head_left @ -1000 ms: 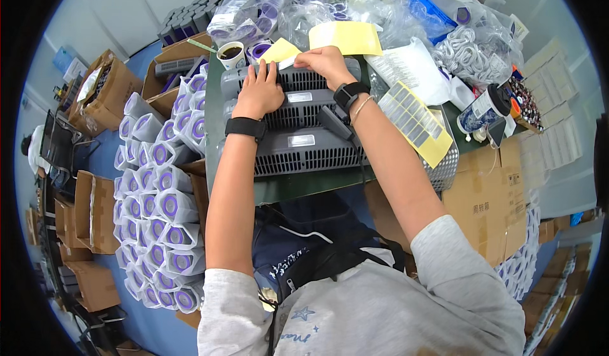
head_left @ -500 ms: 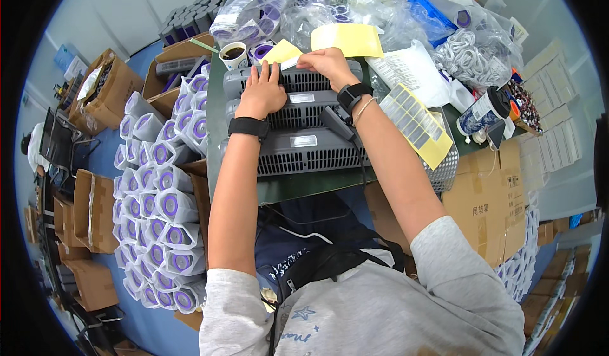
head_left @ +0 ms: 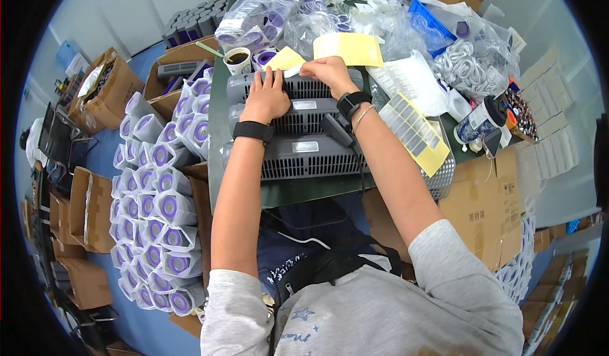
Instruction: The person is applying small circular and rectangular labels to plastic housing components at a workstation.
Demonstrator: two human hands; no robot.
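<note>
Three long grey slotted housings lie side by side on the dark green table: a far one (head_left: 240, 88), a middle one (head_left: 254, 118) and a near one (head_left: 273, 151). My left hand (head_left: 266, 97) rests on the far and middle ones, fingers stretched forward. Over the far housing my right hand (head_left: 331, 76) is closed, pinching the right end of a small white label (head_left: 293, 71). The label's left part lies by my left fingertips. Silvery labels show on the middle housing and the near housing. A black block-shaped piece with a cable (head_left: 337, 129) lies across their right side.
Yellow backing sheets (head_left: 347, 50) lie beyond the housings, beside a paper cup of dark liquid (head_left: 237, 60). A label sheet (head_left: 412, 134) rests on a perforated basket (head_left: 442, 177) at right. Plastic bags, a cable bundle (head_left: 466, 58) and a tumbler (head_left: 482, 120) crowd the back. Wrapped cylinders (head_left: 166, 207) are stacked left.
The view has shifted slightly. The white label sits lower and closer to the far housing's top, and my right hand has come down a little with it. My left hand stays on the housings.
</note>
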